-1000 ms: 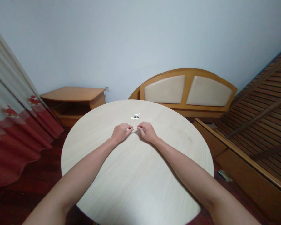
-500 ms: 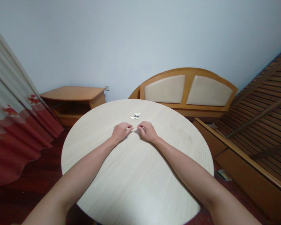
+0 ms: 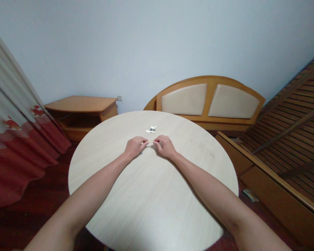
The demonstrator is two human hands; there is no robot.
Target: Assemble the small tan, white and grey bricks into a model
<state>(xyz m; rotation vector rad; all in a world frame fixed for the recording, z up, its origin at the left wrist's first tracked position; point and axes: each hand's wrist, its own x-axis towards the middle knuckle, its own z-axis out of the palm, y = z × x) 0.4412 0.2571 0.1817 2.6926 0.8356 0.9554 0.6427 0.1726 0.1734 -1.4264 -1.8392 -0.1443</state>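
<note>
My left hand [image 3: 135, 145] and my right hand [image 3: 165, 145] face each other above the middle of the round pale table [image 3: 151, 195]. Between their fingertips runs a thin, light yellowish strip [image 3: 150, 142], pinched at one end by each hand. It is too small to tell its exact kind. Just beyond the hands lies a small cluster of white and dark pieces [image 3: 152, 129]. A little dark item [image 3: 141, 153] shows partly from under my left hand, mostly hidden.
A wooden cabinet [image 3: 81, 103] stands at the back left, near a red and white curtain [image 3: 21, 139]. Behind the table is a headboard [image 3: 211, 101]. Wooden boards [image 3: 253, 167] and a slatted frame [image 3: 290, 132] are on the right.
Almost nothing differs. My left fingertips have shifted very slightly left, and a little more of the strip shows between the hands.
</note>
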